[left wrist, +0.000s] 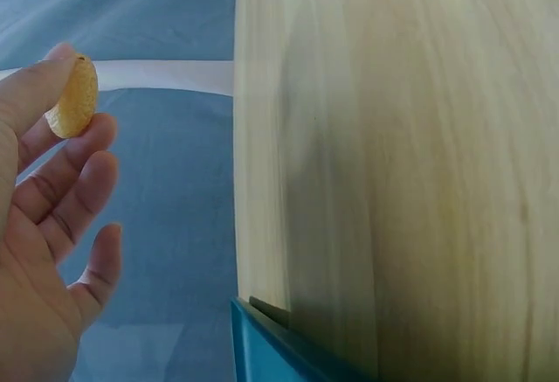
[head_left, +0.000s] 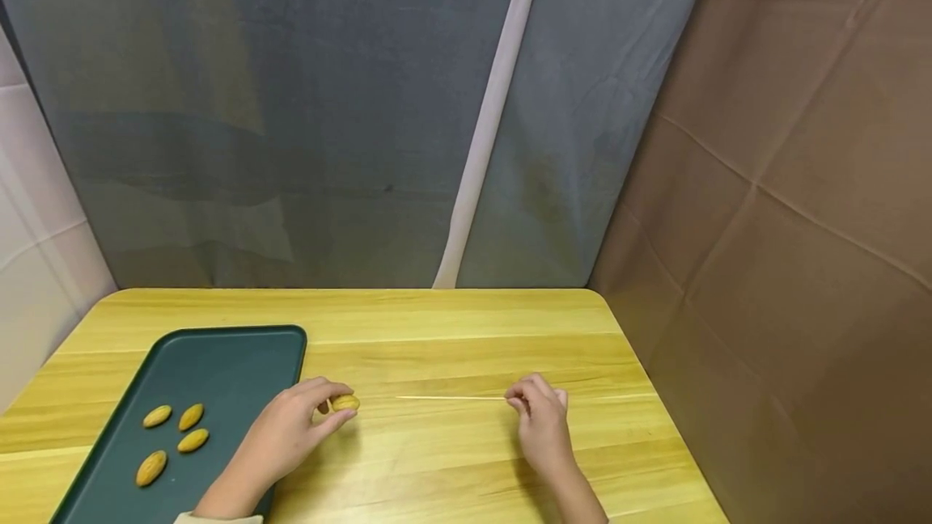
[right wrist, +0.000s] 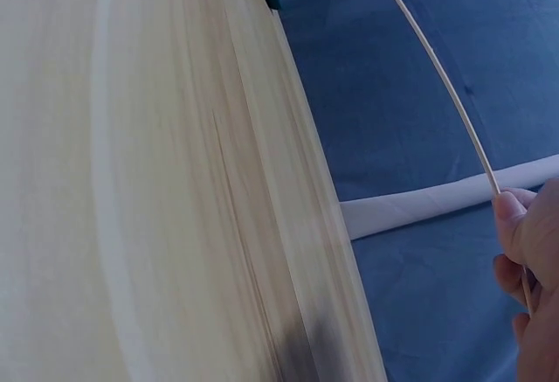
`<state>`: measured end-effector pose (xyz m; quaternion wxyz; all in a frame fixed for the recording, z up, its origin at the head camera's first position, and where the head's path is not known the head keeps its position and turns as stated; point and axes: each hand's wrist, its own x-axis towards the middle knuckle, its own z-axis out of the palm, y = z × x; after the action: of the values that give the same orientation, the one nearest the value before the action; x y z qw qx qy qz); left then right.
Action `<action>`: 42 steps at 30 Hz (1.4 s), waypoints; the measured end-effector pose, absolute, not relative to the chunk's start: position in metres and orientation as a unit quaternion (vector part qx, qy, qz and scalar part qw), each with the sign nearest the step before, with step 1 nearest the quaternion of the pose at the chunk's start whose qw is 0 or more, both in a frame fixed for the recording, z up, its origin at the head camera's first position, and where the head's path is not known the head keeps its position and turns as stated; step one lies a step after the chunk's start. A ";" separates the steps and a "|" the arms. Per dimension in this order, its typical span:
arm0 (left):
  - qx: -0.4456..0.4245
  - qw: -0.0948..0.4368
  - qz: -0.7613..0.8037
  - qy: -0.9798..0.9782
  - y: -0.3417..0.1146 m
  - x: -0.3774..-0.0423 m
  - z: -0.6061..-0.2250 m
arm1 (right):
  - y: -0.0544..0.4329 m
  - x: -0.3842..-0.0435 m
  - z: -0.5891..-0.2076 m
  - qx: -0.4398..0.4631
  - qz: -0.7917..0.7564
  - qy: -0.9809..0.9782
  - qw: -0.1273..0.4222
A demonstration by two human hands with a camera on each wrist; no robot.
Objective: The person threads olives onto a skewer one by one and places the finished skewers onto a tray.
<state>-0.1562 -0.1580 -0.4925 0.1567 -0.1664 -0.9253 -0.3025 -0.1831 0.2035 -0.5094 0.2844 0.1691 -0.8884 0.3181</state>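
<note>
Between thumb and fingertips my left hand (head_left: 290, 424) pinches a small yellow-brown oval piece (head_left: 345, 403), which looks like a dried fruit. In the left wrist view this oval piece (left wrist: 76, 99) has a wrinkled skin and a dark spot at its top end. My right hand (head_left: 542, 427) holds a thin wooden skewer (head_left: 451, 398) near one end. The skewer's pointed end is toward the left hand, apart from the oval piece. Several similar oval pieces (head_left: 151, 468) lie on a dark green tray (head_left: 226, 362), left of and under the left forearm.
A wood-grain table (head_left: 437, 330) bears the tray on its left side. Behind it hangs a grey curtain (head_left: 328, 103) with a pale strip (head_left: 488, 120). A brown cloth (head_left: 815, 225) stands along the right edge, and a white cloth (head_left: 36, 225) along the left.
</note>
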 end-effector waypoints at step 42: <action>-0.196 0.192 -0.309 -0.911 -0.139 -0.156 -0.500 | 0.185 -0.178 -0.509 0.180 0.334 -0.887 0.263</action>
<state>-0.1559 -0.1387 -0.4999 0.1922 -0.1960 -0.9105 -0.3092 -0.1781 0.1846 -0.5091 0.2628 0.1797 -0.8873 0.3337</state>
